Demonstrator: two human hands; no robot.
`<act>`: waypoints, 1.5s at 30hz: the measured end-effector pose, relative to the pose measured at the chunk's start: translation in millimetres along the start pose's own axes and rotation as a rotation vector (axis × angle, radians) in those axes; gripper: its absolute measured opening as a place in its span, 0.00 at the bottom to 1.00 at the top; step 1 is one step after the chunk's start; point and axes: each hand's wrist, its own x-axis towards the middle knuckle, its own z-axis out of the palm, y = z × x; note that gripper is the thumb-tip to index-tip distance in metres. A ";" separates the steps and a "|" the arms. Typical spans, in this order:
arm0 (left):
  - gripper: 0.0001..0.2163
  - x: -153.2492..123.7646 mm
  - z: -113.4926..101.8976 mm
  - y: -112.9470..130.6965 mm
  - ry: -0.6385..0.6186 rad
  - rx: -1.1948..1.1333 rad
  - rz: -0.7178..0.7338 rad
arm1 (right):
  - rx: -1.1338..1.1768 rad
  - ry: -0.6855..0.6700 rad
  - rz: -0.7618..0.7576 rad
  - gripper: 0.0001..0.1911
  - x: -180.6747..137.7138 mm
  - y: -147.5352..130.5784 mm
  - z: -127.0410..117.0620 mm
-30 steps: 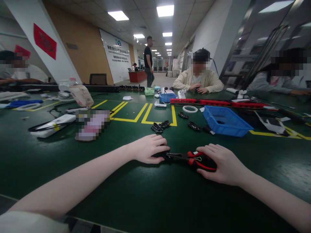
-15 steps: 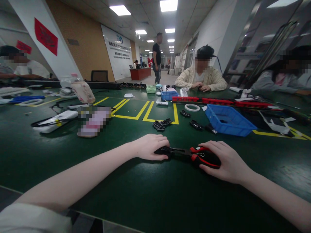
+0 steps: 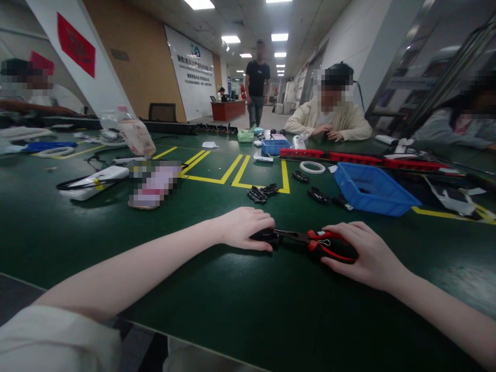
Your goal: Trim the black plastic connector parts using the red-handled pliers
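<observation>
My left hand (image 3: 248, 230) is closed over a black plastic part (image 3: 266, 236) just above the green table (image 3: 217, 305). Its fingers hide much of that part. In my right hand (image 3: 366, 256) are pliers (image 3: 315, 241) with red and black handles and a small spring between them. Their long jaws point left and meet the black part at my left fingertips; whether the tips grip it I cannot tell. Beyond my hands lie several similar black parts (image 3: 257, 194).
To the right stands a blue bin (image 3: 387, 201), with a white ring (image 3: 312, 167) nearby. Red strips (image 3: 352, 157) run behind it. At left are a phone (image 3: 155, 188), a white device (image 3: 93, 183) and a bottle (image 3: 135, 135). A co-worker (image 3: 329, 119) sits across the table.
The view has shifted slightly, so both hands appear a little farther right. The pliers' handles look somewhat more spread. A person in the background has turned and now faces forward.
</observation>
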 end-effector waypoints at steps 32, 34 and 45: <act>0.13 -0.7 2.9 -1.1 0.037 -0.014 0.021 | -0.157 0.083 -0.172 0.27 5.0 -4.8 -4.8; 0.13 -0.6 1.8 -0.6 0.040 -0.017 0.024 | -0.179 0.142 -0.234 0.28 5.8 -4.6 -6.7; 0.14 -1.9 0.0 1.0 0.041 -0.026 0.021 | -0.320 0.204 -0.060 0.28 4.8 10.9 -10.3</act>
